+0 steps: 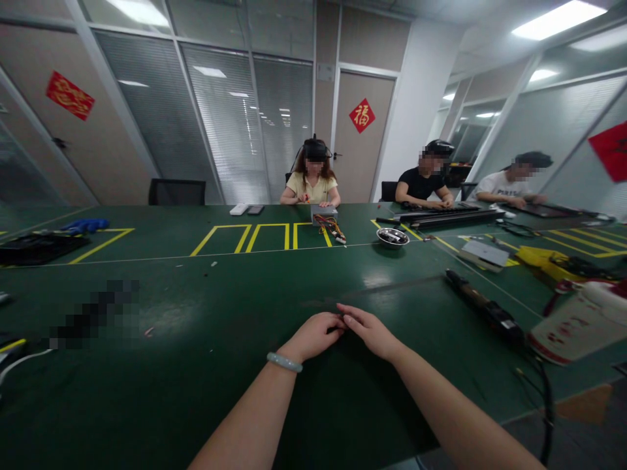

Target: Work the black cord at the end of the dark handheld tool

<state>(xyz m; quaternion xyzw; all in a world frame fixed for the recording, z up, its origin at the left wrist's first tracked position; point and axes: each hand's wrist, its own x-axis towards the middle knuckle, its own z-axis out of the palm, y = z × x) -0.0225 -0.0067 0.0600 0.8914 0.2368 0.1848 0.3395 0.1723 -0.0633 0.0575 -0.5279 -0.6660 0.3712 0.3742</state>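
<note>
Both my hands meet at their fingertips just above the green table (235, 307), in front of me. My left hand (317, 334), with a pale green bangle (285, 362) at its wrist, has loosely bent fingers and its thumb a little apart from them. The fingers of my right hand (375, 333) are stretched out and touch the left fingertips. I see no object in either hand. The undersides of the fingers are partly hidden. Nearest on the right lies a dark electric screwdriver (484, 307) with a cable.
A cup-like white container (578, 323) stands at the right edge. Further off are a metal bowl (392, 237) of small parts, a grey box with coloured wires (324, 214), a yellow tray (541, 261) and black parts (42, 248). Several people sit across the table.
</note>
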